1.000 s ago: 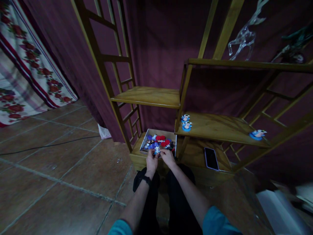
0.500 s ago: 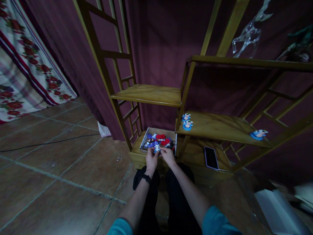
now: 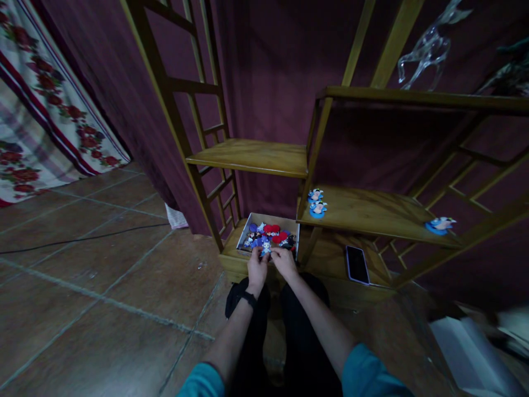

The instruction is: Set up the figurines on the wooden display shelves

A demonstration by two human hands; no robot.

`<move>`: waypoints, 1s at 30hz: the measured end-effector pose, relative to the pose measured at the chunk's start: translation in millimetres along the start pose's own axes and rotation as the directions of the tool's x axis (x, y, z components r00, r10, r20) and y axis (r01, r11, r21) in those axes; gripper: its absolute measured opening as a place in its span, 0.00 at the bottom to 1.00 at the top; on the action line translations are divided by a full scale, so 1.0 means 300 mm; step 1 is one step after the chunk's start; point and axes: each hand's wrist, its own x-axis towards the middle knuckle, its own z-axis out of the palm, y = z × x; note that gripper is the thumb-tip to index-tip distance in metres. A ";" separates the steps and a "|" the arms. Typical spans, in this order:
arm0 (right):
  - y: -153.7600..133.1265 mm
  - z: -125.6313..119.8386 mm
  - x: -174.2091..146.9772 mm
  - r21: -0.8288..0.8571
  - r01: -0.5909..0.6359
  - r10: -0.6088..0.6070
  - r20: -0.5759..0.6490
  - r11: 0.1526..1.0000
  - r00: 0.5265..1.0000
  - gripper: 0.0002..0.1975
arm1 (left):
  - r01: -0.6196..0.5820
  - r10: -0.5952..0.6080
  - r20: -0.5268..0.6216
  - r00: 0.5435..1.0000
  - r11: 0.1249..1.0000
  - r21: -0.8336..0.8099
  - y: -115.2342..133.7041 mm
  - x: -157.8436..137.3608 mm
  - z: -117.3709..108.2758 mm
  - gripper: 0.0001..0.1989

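Note:
A small white-and-blue figurine point(image 3: 266, 247) is held upright between my two hands, over the front edge of a box point(image 3: 243, 236). My left hand point(image 3: 257, 267) grips it from the left, and my right hand point(image 3: 284, 261) pinches it from the right. Inside the box lies a jumble of small red, purple and dark figurines point(image 3: 271, 228). Two blue-based figurines point(image 3: 318, 208) stand at the left end of the middle shelf, and another similar figurine point(image 3: 440, 225) is at its right end.
The box rests on the bottom board of a wooden shelf unit point(image 3: 252, 157). A phone point(image 3: 357, 265) lies on the lower right board. On the top right shelf stands a clear horse figure point(image 3: 425, 52). A thin cable point(image 3: 86, 239) crosses the tiled floor at left.
The view has shifted slightly. Both hands still hold the figurine in front of the box, with hardly any movement.

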 end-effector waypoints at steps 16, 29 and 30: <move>0.017 0.008 0.005 0.318 -0.101 0.121 -0.045 0.943 0.992 0.12 | 0.073 -0.081 -0.071 0.994 0.992 -0.104 -0.006 0.007 0.013 0.16; 0.068 0.112 0.030 0.402 -0.152 0.215 -0.116 0.903 0.970 0.12 | 0.074 -0.075 -0.053 0.996 0.997 -0.025 0.044 -0.008 0.015 0.12; 0.067 0.114 0.031 0.406 -0.156 0.222 -0.121 0.900 0.968 0.13 | 0.071 -0.072 -0.052 0.996 0.997 -0.029 0.046 -0.010 0.016 0.12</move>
